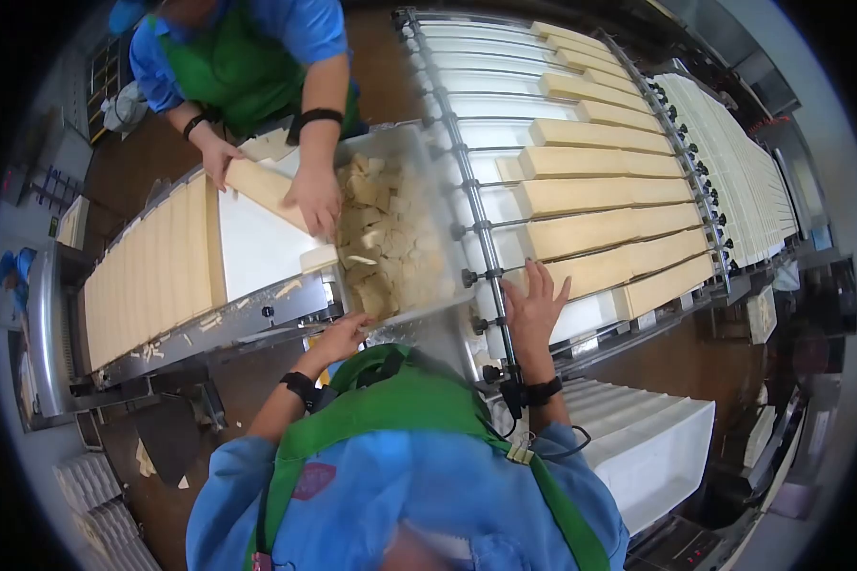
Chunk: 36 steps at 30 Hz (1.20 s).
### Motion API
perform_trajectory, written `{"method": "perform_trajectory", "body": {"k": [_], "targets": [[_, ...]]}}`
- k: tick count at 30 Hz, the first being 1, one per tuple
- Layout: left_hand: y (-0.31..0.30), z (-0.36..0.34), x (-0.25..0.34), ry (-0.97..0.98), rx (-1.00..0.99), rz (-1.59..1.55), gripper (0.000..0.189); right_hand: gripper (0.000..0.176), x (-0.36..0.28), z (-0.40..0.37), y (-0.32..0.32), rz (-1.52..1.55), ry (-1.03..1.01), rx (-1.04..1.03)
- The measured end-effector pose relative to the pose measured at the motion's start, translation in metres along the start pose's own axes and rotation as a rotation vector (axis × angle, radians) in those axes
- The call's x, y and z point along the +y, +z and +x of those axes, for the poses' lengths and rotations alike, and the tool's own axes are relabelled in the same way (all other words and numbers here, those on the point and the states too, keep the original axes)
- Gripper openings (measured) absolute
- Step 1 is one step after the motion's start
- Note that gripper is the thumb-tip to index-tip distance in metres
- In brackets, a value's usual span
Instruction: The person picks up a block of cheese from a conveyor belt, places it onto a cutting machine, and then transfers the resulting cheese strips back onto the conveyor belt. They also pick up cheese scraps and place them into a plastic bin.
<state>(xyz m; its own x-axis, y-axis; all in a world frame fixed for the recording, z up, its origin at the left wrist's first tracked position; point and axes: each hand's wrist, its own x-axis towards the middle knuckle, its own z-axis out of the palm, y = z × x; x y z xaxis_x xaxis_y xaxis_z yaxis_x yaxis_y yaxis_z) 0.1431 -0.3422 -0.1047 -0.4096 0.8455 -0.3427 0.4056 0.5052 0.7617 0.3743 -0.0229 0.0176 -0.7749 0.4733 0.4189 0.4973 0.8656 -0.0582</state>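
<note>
Left of the tub [428, 306], we are seeing slabs [152, 276] standing packed in a row, seemingly not yet broken up, while a co-worker [243, 57] is holding one block [262, 190] over the white board [257, 249]. Our left hand [338, 341] is resting at the tub's near-left corner, fingers bent; we are not able to tell whether they are pinching the rim. Scraps [371, 233] are piling inside. Right of the tub, our right hand [533, 309] is spreading its fingers at the near end of a block [590, 273] on the rack [478, 205]. Most visible lanes are already carrying blocks, their ends lying unevenly; white surface is showing between those ends and the tub-side rail, leaving some sliding room. The near edge is running close by our wrist.
</note>
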Motion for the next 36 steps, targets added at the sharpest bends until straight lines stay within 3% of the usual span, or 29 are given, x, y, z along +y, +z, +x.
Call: {"method": "perform_trajectory", "body": {"k": [5,7,8,10,13,15,17,21,23,24,25,27,29,31,33,36], "targets": [[-0.008,-0.010,0.013,-0.044,-0.059,0.028,0.045,0.026,0.002,0.004,-0.005,-0.033,-0.022,-0.073],[-0.011,-0.014,0.017,-0.021,-0.057,0.044,0.043,0.045,0.007,0.003,0.001,-0.013,-0.025,-0.123],[-0.014,-0.015,0.019,-0.026,-0.051,0.036,0.043,0.045,0.008,0.003,0.003,-0.013,-0.035,-0.127],[-0.021,-0.021,0.024,-0.017,-0.045,-0.026,0.041,0.069,0.009,0.005,0.005,0.172,0.072,-0.176],[-0.036,-0.034,0.025,-0.023,-0.007,-0.110,0.042,0.083,0.006,0.008,0.002,-0.006,0.023,-0.334],[-0.049,-0.048,0.026,-0.060,0.045,-0.198,0.040,0.082,0.003,0.005,0.001,-0.058,-0.029,-0.386],[-0.062,-0.060,0.020,-0.112,0.134,-0.291,0.039,0.087,-0.009,0.009,-0.006,-0.017,0.061,-0.432],[-0.067,-0.082,-0.046,-0.164,0.519,-0.573,0.042,0.095,-0.033,0.028,-0.009,-0.286,0.062,-0.572],[-0.070,-0.085,-0.070,-0.338,1.084,-0.469,0.043,0.094,-0.049,0.042,-0.002,-0.349,0.035,-0.479],[-0.088,-0.097,-0.063,-0.443,1.164,-0.386,0.049,0.082,-0.077,0.063,-0.008,-0.338,0.019,-0.456],[-0.096,-0.098,-0.071,-0.453,1.195,-0.393,0.049,0.082,-0.102,0.085,-0.003,-0.332,-0.012,-0.444],[-0.109,-0.097,-0.086,-0.621,1.438,0.001,0.064,0.068,-0.156,0.130,0.011,0.093,-0.207,-0.414],[-0.131,-0.090,-0.092,-0.627,1.467,-0.015,0.071,0.054,-0.220,0.173,0.064,0.504,-0.374,-0.348],[-0.151,-0.082,-0.097,-0.632,1.490,-0.033,0.077,0.045,-0.311,0.217,0.107,0.710,-0.532,-0.349],[-0.167,-0.074,-0.103,-0.638,1.425,-0.085,0.081,0.045,-0.391,0.255,0.165,0.776,-0.729,-0.297],[-0.189,-0.073,-0.095,-0.701,1.351,-0.183,0.083,0.048,-0.502,0.305,0.234,0.746,-0.777,-0.315]]}}
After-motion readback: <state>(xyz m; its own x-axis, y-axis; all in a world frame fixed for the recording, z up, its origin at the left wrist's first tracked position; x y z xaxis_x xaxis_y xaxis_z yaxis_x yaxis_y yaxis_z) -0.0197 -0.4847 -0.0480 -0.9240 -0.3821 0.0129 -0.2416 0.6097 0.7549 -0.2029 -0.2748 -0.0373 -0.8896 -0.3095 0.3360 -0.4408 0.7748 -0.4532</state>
